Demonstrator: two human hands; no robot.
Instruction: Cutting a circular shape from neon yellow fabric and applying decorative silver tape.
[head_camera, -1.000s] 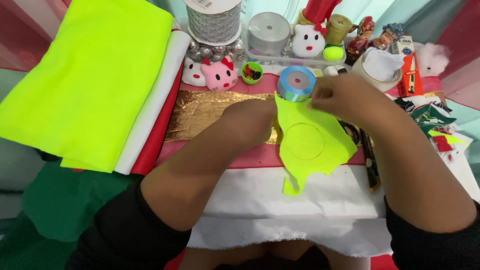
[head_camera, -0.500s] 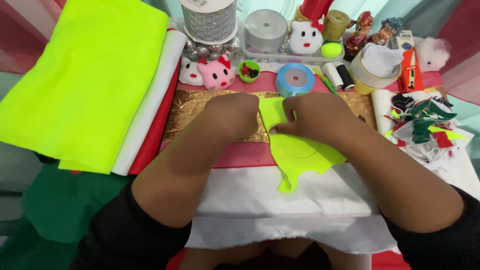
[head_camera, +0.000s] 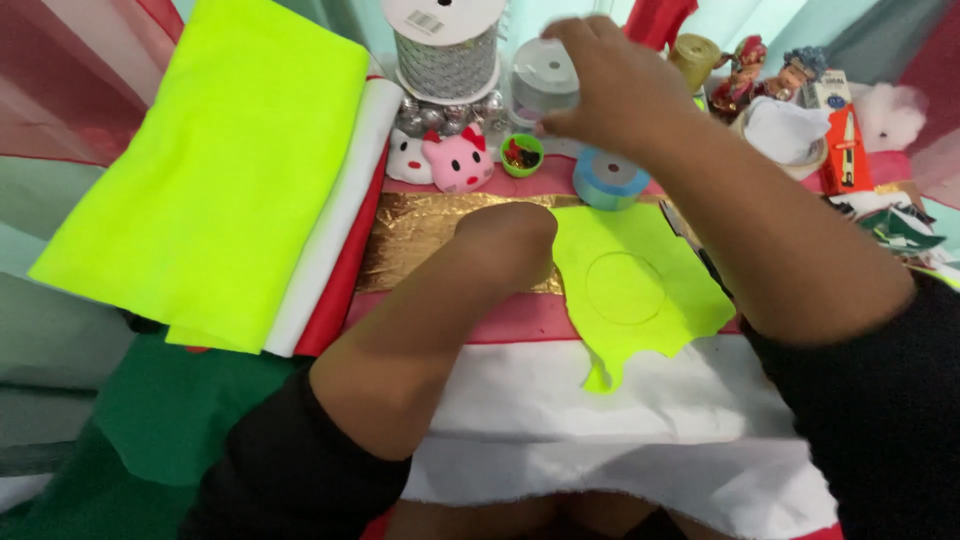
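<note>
The right hand (head_camera: 610, 85) has lifted off the neon yellow felt piece (head_camera: 630, 290) and now reaches up to the clear spool (head_camera: 545, 80), fingers curled around it. The left hand (head_camera: 505, 245), closed, stays pressing the felt's edge on the gold fabric (head_camera: 420, 235).

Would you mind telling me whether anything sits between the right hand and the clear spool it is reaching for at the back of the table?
Nothing visible does. The right hand is already at the clear spool, fingers against its side. The blue tape roll lies nearer the person, below the wrist, out of the way.
</note>
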